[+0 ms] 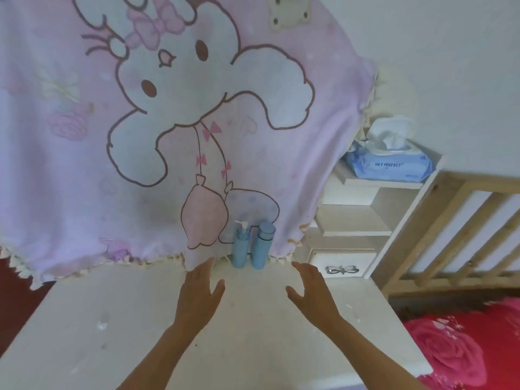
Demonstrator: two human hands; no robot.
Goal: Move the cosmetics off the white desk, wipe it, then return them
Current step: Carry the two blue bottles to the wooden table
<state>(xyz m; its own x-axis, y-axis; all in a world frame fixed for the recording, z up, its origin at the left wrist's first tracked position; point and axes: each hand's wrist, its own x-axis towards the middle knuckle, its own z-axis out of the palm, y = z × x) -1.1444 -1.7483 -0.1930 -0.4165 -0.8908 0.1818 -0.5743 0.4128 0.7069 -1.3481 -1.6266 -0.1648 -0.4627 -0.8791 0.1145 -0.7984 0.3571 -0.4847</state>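
- One pink cloth (168, 122) with a cartoon rabbit hung behind the desk. It was cut off at the top and left edges and hid everything behind it. Its fringed hem reached the desk's far edge.
- One white desk (98, 327) was in view, with its near edge cut off by the bottom of the picture. A few small marks showed on the surface; what they were could not be made out.
- One wooden slatted rail (439, 232) stood at right, partly out of view.
- One white shelf unit (363, 218) stood just beside the desk's far right corner, its left side partly covered by the cloth. It had one drawer (342, 261) at its base with a bow-shaped handle. The drawer's contents were not visible.
- One red rose-patterned fabric (455, 350) lay at lower right, cut off at the edge.
- One blue wipes pack (391, 167) sat on the top shelf, flap open, with white tissue standing out of it.
- Two grips were above the desk, forearms cut off below. The left grip (201, 294) and right grip (312, 294) were both spread, fingers straight, holding nothing. Contact with the desk could not be told.
- Two blue cosmetics stood upright at the desk's far edge against the cloth, just beyond the fingertips: one pump bottle (240, 249) and one capped bottle (263, 243), just beside each other. Their labels were illegible.
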